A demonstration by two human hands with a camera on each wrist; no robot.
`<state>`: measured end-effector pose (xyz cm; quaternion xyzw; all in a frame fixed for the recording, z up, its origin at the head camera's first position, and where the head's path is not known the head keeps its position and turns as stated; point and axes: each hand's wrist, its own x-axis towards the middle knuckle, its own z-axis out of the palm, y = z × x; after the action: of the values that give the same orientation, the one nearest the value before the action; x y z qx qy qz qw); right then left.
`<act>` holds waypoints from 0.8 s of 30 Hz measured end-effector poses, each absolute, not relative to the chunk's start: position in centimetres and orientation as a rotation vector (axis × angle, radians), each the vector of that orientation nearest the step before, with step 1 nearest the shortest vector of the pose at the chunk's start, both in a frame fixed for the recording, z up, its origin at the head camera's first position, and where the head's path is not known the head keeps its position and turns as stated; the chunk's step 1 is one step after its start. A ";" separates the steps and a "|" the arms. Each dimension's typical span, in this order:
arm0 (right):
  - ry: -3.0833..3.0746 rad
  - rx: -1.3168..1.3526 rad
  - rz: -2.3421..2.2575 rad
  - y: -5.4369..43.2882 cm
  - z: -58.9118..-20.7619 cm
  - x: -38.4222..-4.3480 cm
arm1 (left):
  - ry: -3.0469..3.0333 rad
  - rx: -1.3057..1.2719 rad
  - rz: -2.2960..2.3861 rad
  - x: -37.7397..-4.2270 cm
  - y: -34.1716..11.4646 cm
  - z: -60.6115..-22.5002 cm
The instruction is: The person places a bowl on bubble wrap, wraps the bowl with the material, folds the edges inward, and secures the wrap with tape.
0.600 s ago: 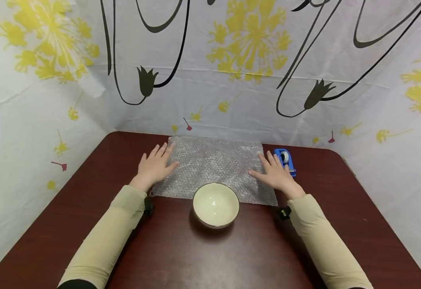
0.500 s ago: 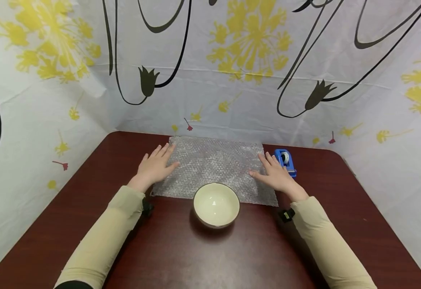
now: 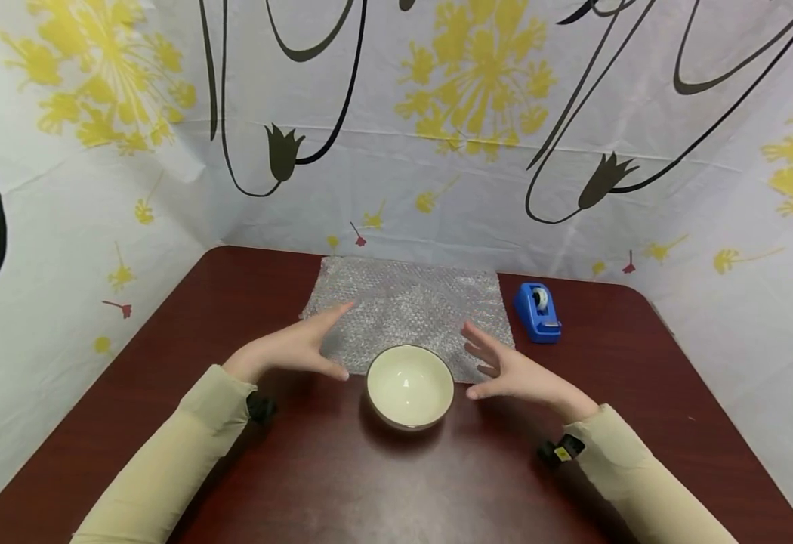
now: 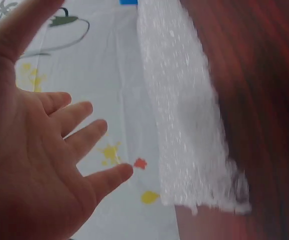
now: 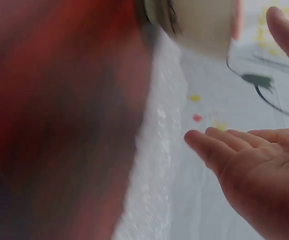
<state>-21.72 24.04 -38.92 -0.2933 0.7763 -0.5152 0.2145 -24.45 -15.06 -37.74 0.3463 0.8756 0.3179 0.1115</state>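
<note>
From my distance I see, on the table (image 3: pixel 396 499), the bubble wrap (image 3: pixel 410 298) lying flat, and the bowl (image 3: pixel 410 400) upright by its near edge. I judge that the left hand (image 3: pixel 291 350) and right hand (image 3: pixel 515 374), both released and not touching it, should meet its sides evenly; inside, I see only a shine.

In the head view, behind the thumb of the left hand (image 3: pixel 286 351), the fingers overlap and cannot be counted. In the right wrist view, the bowl (image 5: pixel 202 27), above the fingers of the right hand (image 5: pixel 262 175), is blurred and cut by the top edge; the table (image 5: pixel 59 125), left of these fingers, is smeared. In the left wrist view, above the four fingers, only a blue sliver of the tape dispenser (image 4: pixel 128 2) remains visible.
</note>
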 end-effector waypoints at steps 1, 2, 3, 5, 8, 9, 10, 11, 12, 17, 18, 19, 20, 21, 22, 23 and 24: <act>2.134 -0.823 -1.430 23.8 -39.1 -21.4 | 2.551 1.028 0.936 -24.2 -14.8 -37.7; 2.116 -0.831 -1.431 23.5 -39.2 -21.1 | 2.530 1.036 0.941 -24.0 -14.5 -37.7; 2.097 -0.841 -1.430 23.3 -39.4 -20.8 | 2.516 1.050 0.938 -23.8 -14.2 -37.8; 2.077 -0.854 -1.421 22.8 -39.7 -20.4 | 2.492 1.073 0.928 -23.5 -13.7 -37.9; 2.068 -0.880 -1.408 22.1 -40.1 -19.9 | 2.481 1.096 0.906 -23.1 -12.8 -38.1; 2.071 -0.886 -1.401 21.9 -40.2 -19.8 | 2.475 1.102 0.903 -23.0 -12.5 -38.2; 2.076 -0.887 -1.398 21.7 -40.3 -19.7 | 2.471 1.102 0.897 -22.9 -12.3 -38.3; 2.083 -0.889 -1.392 21.5 -40.3 -19.7 | 2.472 1.101 0.883 -22.8 -12.1 -38.4; 2.091 -0.888 -1.387 21.4 -40.4 -19.7 | 2.475 1.098 0.871 -22.7 -12.0 -38.5; 2.127 -0.866 -1.379 21.0 -40.6 -19.7 | 2.462 1.085 0.845 -22.3 -11.4 -38.9; 2.134 -0.863 -1.380 20.9 -40.6 -19.6 | 2.457 1.095 0.852 -22.2 -11.2 -38.9; 2.137 -0.861 -1.381 20.8 -40.6 -19.6 | 2.452 1.104 0.863 -22.2 -11.1 -39.0; 2.143 -0.857 -1.381 20.8 -40.6 -19.6 | 2.451 1.112 0.867 -22.2 -11.0 -39.1; 2.148 -0.855 -1.382 20.7 -40.6 -19.5 | 2.452 1.120 0.872 -22.2 -10.9 -39.1; 2.155 -0.854 -1.382 20.6 -40.7 -19.5 | 2.450 1.122 0.875 -22.1 -10.8 -39.1; 2.160 -0.852 -1.383 20.6 -40.7 -19.4 | 2.449 1.118 0.877 -22.1 -10.7 -39.2; 2.158 -0.848 -1.389 20.5 -40.8 -19.4 | 2.448 1.117 0.882 -22.1 -10.6 -39.2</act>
<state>-19.39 20.47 -40.77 -0.3061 0.7793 -0.5016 0.2178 -22.13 -10.62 -39.24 0.3898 0.8542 0.3076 0.1543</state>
